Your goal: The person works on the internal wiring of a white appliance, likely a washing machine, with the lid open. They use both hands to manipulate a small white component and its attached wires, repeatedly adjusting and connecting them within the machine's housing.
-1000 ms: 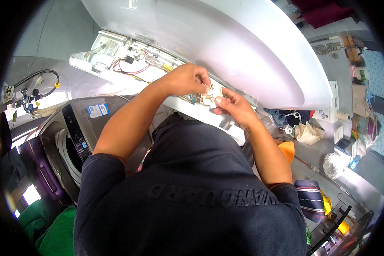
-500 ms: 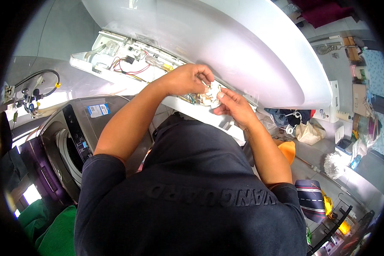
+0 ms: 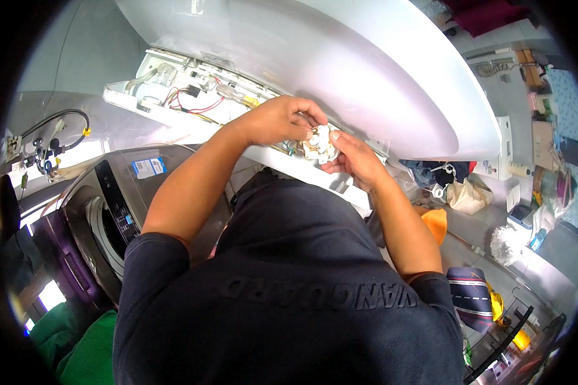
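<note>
Between my two hands is a small rounded white plastic part (image 3: 320, 145) with tan and metallic-looking bits on its face. My left hand (image 3: 290, 120) is closed with its fingertips on the part's upper left edge. The thumb and fingers of my right hand (image 3: 356, 159) pinch it from the right side. Underneath lies the opened white control panel (image 3: 123, 96) of an appliance, holding red, yellow and dark wires (image 3: 196, 102). My hands hide part of this panel and whatever connects to the part. Behind it slopes a large glossy white cover (image 3: 340, 64).
A grey front-loading washing machine (image 3: 119, 199) stands at the left, beside a purple suitcase (image 3: 70, 263). Hoses and taps (image 3: 51, 147) are on the far left wall. Cloth items (image 3: 437, 173), a beige bag (image 3: 467, 196) and a white fluffy duster (image 3: 505, 246) lie at the right.
The white part has turned slightly in my fingers, so more of its round face shows. Both hands stay on it, with the right hand shifted a little.
</note>
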The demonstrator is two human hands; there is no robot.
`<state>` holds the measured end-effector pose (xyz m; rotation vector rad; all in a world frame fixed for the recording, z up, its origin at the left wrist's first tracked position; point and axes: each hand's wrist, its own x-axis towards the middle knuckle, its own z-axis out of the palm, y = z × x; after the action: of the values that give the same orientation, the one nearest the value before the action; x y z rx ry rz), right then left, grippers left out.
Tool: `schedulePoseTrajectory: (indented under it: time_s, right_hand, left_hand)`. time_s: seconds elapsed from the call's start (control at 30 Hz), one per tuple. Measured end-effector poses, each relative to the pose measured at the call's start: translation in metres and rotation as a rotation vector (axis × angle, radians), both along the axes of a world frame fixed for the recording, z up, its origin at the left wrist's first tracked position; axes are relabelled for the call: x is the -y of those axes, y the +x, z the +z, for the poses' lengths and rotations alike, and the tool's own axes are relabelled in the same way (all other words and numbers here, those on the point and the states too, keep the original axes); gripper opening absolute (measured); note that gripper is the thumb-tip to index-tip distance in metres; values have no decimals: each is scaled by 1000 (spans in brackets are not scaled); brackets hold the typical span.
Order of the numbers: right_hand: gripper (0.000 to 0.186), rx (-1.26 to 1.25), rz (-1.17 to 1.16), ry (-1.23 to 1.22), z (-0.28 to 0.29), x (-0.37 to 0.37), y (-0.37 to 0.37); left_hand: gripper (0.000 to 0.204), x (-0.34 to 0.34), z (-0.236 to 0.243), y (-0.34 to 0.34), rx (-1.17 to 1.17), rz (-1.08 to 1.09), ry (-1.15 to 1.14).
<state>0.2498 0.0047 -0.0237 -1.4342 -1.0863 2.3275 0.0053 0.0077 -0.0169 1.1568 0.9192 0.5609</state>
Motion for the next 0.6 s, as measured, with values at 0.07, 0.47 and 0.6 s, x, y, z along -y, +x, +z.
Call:
schedulePoseTrajectory:
  time_s: [0.07, 0.47, 0.6]
  right_hand:
    - [56, -9, 20, -19, -1, -2, -1]
    - [63, -30, -30, -92, 1, -11, -8]
    - [62, -4, 4, -103, -3, -14, -9]
  left_hand:
    - [36, 0, -3, 2, 31, 5, -19]
    - [25, 4, -1, 9, -139, 16, 91]
    - [22, 4, 6, 9, -166, 23, 103]
